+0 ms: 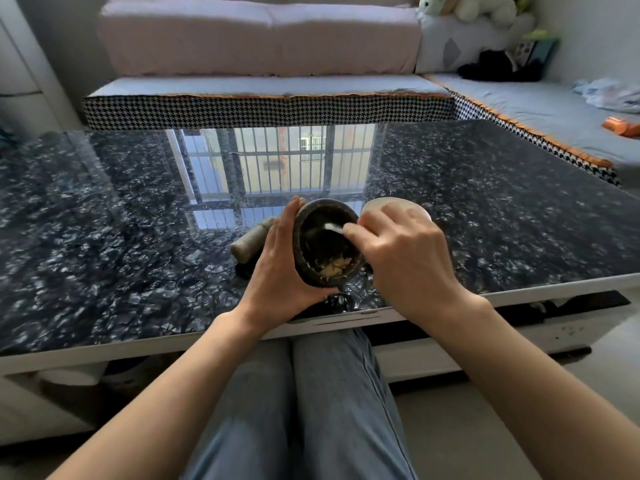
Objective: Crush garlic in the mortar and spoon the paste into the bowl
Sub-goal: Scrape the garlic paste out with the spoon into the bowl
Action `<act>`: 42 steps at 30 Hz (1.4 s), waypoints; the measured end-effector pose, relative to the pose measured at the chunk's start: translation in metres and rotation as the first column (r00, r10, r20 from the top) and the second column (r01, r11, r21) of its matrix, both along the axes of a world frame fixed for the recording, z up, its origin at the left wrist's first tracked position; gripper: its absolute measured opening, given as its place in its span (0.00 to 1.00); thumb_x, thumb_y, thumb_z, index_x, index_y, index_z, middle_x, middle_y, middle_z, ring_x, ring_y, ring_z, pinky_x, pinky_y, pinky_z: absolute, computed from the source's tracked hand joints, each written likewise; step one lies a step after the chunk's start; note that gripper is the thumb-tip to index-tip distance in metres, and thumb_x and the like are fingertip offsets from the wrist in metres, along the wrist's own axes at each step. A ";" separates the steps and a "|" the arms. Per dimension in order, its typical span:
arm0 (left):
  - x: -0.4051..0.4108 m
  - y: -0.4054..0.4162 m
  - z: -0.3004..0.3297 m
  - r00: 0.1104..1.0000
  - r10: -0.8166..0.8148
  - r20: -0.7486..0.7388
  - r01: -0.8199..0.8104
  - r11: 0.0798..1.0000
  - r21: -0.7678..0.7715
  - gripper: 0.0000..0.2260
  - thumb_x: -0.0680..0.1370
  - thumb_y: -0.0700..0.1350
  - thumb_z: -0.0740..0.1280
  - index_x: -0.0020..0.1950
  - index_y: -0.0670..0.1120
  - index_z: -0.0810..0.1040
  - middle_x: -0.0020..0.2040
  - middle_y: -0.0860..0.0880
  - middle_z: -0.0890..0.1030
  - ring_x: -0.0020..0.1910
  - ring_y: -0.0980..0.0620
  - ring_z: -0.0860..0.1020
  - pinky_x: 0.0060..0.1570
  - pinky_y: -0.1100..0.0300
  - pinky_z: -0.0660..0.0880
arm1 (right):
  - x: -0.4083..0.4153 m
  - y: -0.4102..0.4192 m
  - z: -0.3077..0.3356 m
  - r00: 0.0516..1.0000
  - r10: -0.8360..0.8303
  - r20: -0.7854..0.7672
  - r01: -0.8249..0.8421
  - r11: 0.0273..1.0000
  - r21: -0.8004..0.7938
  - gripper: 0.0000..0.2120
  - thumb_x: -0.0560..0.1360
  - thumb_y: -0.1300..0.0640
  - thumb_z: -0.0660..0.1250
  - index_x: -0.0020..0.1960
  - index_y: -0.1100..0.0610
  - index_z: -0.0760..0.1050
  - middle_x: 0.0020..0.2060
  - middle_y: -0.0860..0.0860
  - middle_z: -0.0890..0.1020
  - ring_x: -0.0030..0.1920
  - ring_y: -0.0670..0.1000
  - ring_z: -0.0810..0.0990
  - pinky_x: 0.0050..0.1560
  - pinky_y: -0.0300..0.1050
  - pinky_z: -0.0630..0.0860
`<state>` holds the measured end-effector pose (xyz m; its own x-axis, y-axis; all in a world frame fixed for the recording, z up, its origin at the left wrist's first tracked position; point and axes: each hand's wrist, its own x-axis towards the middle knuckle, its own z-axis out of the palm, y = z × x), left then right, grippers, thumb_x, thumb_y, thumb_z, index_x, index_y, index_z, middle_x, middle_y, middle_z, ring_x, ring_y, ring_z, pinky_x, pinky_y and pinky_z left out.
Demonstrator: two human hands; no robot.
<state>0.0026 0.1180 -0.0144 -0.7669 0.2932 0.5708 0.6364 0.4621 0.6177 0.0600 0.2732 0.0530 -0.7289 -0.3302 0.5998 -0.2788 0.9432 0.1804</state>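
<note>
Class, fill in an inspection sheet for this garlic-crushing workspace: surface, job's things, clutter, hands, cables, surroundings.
Surface: table, dark speckled, glossy, mirrors a barred window.
Job's things: mortar tilted toward the person, crushed garlic on its lower inner wall; white spoon dipped inside; pale bowl right behind the mortar; pestle lying on the table to the left.
Clutter: nothing seen on the table.
Hands: left hand grips the mortar's side; right hand holds the spoon.
Cables: nothing seen.
Surroundings: sofa with houndstooth edging behind; plush toys at the far right.

Left hand (280,271) cupped gripping, right hand (405,251) curled pinching.
</note>
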 end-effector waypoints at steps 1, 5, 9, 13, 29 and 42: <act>-0.001 -0.001 0.000 1.000 0.000 -0.001 0.000 1.000 0.010 0.47 0.59 0.61 0.72 0.71 0.55 0.49 0.67 0.47 0.67 0.67 0.52 0.65 0.64 0.59 0.63 | 0.003 0.000 -0.004 1.000 0.020 0.010 -0.020 0.999 0.030 0.17 0.70 0.67 0.52 0.38 0.59 0.79 0.33 0.53 0.79 0.36 0.56 0.76 0.34 0.46 0.71; -0.002 -0.006 -0.001 1.000 -0.006 -0.026 0.007 1.000 0.026 0.47 0.60 0.60 0.72 0.71 0.52 0.50 0.68 0.48 0.65 0.68 0.51 0.65 0.66 0.58 0.63 | 0.015 0.013 -0.006 0.997 0.066 0.049 -0.069 0.996 0.056 0.16 0.63 0.66 0.54 0.38 0.58 0.80 0.32 0.52 0.79 0.36 0.56 0.77 0.34 0.45 0.70; -0.003 -0.006 -0.001 1.000 -0.017 -0.023 0.017 1.000 0.017 0.48 0.60 0.59 0.73 0.71 0.50 0.50 0.68 0.44 0.67 0.68 0.49 0.66 0.66 0.51 0.65 | 0.002 0.006 -0.001 0.997 0.058 -0.045 -0.060 0.997 -0.054 0.15 0.64 0.67 0.57 0.42 0.60 0.80 0.35 0.54 0.80 0.38 0.57 0.77 0.37 0.48 0.74; -0.004 -0.009 -0.002 1.000 -0.012 -0.021 0.013 1.000 0.014 0.48 0.60 0.58 0.74 0.72 0.50 0.51 0.68 0.49 0.66 0.68 0.53 0.65 0.65 0.64 0.62 | 0.001 -0.001 -0.013 0.983 0.140 -0.118 -0.144 0.989 -0.032 0.13 0.68 0.66 0.58 0.44 0.60 0.80 0.35 0.53 0.80 0.38 0.56 0.77 0.38 0.48 0.70; -0.002 -0.006 -0.001 0.995 0.082 0.051 -0.084 0.996 0.041 0.54 0.58 0.52 0.80 0.74 0.47 0.49 0.68 0.49 0.67 0.66 0.54 0.67 0.63 0.61 0.63 | 0.022 -0.002 -0.027 0.942 0.085 -0.325 -0.037 0.988 0.151 0.09 0.74 0.67 0.63 0.39 0.62 0.79 0.32 0.53 0.78 0.35 0.55 0.77 0.38 0.49 0.70; -0.002 0.000 0.005 0.994 0.098 0.047 -0.100 0.995 0.021 0.54 0.59 0.51 0.80 0.74 0.46 0.50 0.67 0.49 0.68 0.66 0.54 0.66 0.62 0.63 0.61 | 0.018 -0.001 -0.037 0.927 0.046 -0.373 0.002 0.992 0.128 0.10 0.74 0.67 0.63 0.36 0.61 0.79 0.31 0.53 0.78 0.35 0.55 0.77 0.39 0.48 0.69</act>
